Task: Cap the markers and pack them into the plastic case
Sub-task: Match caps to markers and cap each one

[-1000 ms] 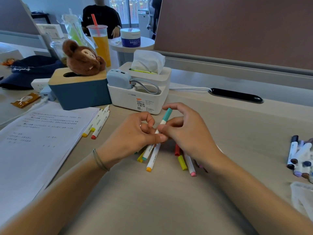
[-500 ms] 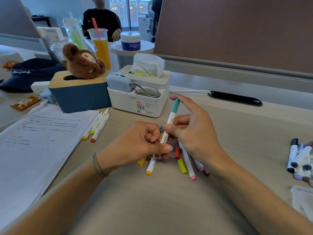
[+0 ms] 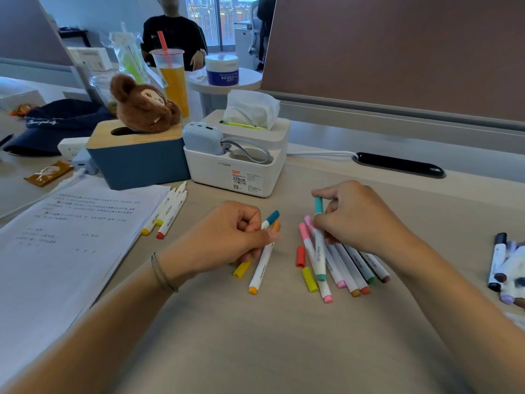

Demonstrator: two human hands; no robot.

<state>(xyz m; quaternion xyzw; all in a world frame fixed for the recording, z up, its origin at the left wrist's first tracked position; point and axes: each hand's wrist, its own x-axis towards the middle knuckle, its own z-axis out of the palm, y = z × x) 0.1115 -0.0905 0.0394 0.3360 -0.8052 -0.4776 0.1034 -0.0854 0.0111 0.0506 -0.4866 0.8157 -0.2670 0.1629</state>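
My right hand [image 3: 355, 217] pinches a teal-capped white marker [image 3: 318, 240], its lower end over a row of several capped markers [image 3: 352, 265] lying on the desk. My left hand [image 3: 227, 237] grips an orange marker [image 3: 262, 265] and a blue-capped marker [image 3: 271, 218]. A loose yellow cap [image 3: 243, 269] lies under the left hand. A loose red cap [image 3: 300, 256] and a second yellow cap [image 3: 310, 279] lie between the hands. Three uncapped markers [image 3: 167, 214] rest beside the papers. A corner of clear plastic [image 3: 515, 318] shows at the right edge.
A stack of printed papers [image 3: 65, 240] covers the left side. Behind the hands stand a blue tissue box [image 3: 136, 160] with a plush toy and a white organizer box [image 3: 235, 166]. Thicker markers [image 3: 505, 265] lie at the far right. A seated person is in the background.
My hands have moved apart. The right hand carried the teal marker rightward down onto the row of markers; the left hand now holds the orange and blue-capped markers.
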